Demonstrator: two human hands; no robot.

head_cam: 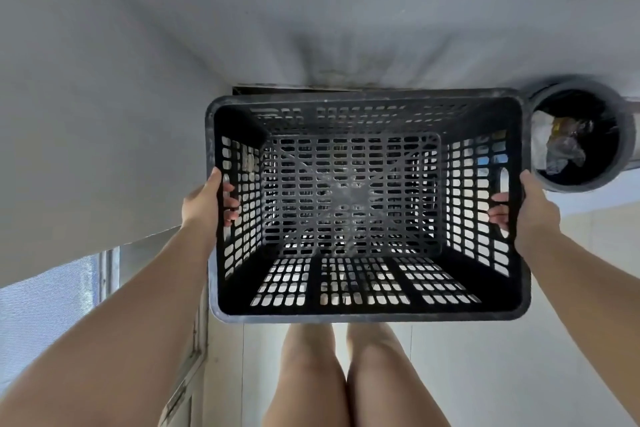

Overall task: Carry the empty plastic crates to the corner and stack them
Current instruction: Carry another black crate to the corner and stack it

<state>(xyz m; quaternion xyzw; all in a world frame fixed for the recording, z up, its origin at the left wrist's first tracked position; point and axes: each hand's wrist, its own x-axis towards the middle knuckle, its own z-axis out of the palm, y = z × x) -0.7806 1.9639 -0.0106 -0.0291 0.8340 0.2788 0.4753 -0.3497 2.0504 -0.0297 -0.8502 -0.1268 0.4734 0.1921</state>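
An empty black plastic crate (367,315) with slotted walls and floor fills the middle of the head view, seen from straight above. My left hand (204,199) grips its left wall, fingers through the handle slot. My right hand (533,208) holds the right wall the same way, fingers showing inside at the handle opening. The crate is level, in front of my legs, its far rim close to the grey wall. Through the slotted floor I cannot tell whether another crate lies beneath it.
A round dark bin (620,135) with crumpled rubbish inside stands just right of the crate's far corner. A grey wall (311,10) runs along the far side and left. A screened door or window (52,305) is at lower left. Pale floor tiles (502,374) lie underfoot.
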